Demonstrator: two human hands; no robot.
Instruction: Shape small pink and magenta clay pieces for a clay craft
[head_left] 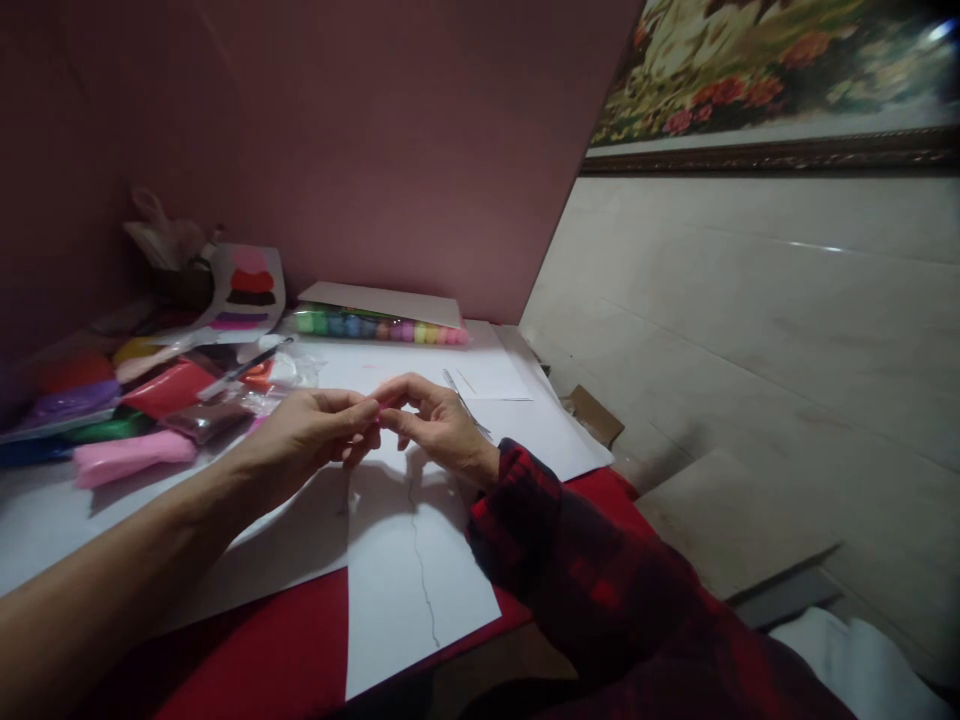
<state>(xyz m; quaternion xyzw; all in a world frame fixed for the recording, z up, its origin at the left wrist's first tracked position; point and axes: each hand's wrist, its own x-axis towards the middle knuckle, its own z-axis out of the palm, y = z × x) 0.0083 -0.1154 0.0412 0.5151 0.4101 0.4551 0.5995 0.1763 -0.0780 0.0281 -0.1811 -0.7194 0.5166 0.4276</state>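
Observation:
Above the white paper, my left hand (330, 425) and my right hand (431, 425) meet fingertip to fingertip. Both are closed in a pinch on a tiny pink piece of clay (378, 408), mostly covered by the fingers. Beneath them lies a white sheet (420, 640) with a thin wavy dark line drawn down it; its near end hangs past the table edge. To the left of my left hand, several plastic packets of coloured clay are piled, among them a pink packet (135, 457), a red packet (176, 388) and a green packet (112, 427).
At the back, a white card (379, 300) rests on a clear pack of coloured balls (375, 328). A sheet with colour swatches (251, 290) leans at the left. A red cloth (262, 640) covers the table. Scissors (465, 400) partly show behind my right hand. A tiled wall (750, 300) stands right.

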